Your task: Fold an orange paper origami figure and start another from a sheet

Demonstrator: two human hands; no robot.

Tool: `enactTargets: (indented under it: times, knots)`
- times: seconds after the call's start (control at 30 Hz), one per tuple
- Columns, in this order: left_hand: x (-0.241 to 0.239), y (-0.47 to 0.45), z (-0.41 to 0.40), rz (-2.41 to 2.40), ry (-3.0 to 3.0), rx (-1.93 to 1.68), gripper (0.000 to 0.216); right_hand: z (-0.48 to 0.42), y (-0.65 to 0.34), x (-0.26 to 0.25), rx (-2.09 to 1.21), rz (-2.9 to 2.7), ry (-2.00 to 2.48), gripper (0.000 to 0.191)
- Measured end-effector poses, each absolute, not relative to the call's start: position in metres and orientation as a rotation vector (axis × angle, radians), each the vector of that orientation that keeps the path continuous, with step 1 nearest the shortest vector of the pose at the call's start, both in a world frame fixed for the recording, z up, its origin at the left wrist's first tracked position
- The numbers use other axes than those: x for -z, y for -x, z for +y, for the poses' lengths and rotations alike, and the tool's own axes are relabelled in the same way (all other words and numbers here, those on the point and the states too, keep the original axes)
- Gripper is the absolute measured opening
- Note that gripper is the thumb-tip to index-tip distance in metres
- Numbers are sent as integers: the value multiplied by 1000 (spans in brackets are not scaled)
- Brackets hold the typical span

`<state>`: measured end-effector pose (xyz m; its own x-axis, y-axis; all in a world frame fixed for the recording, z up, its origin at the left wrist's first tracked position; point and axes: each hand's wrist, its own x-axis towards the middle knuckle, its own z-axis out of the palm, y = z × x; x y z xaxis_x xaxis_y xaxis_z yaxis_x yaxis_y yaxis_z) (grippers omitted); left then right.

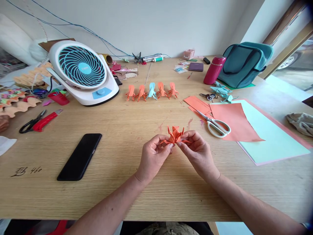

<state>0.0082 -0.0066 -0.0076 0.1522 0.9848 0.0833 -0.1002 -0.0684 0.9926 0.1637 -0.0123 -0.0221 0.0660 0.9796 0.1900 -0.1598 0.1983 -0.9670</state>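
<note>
Between my two hands, just above the table, is an orange origami figure (175, 135) with several thin pointed legs. My left hand (154, 156) pinches its left side between thumb and fingers. On its right side, my right hand (197, 153) grips it the same way, thumb tip near the lower middle. Some of the folds are hidden behind my fingertips. Beyond my hands, finished paper figures stand in a row: several orange ones, such as the orange paper figure (160, 89), and a light blue paper figure (152, 90) in the middle.
White-handled scissors (217, 127) lie on orange paper (238, 119) and light green sheets (274, 140) at right. A black phone (80, 156) rests at left, with red-handled cutter (46, 121) and fan (84, 70) beyond. A pink bottle (214, 70) and teal bag (244, 65) stand back right.
</note>
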Motion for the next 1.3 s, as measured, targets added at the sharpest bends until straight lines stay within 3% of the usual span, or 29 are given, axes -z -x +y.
enactTargets:
  times: [0.73,0.83,0.97,1.13,1.3]
  knots:
    - [8,-4,4,903,-903,-953,36,-7,-168,25,-1220,-1157,966,32]
    - [9,-2,6,942,-902,-959,38,-5,-172,26,-1071,-1216,1024,28]
    - [13,-1,7,1054,-1019,-1155,36,-2,-180,24,-601,-1449,1199,17]
    - [15,-5,2,972,-1183,-1033,33,-6,-178,18,-263,-1717,1115,11]
    - [11,2,5,1145,-1354,-1179,30,-6,-174,22,-632,-1562,1165,3]
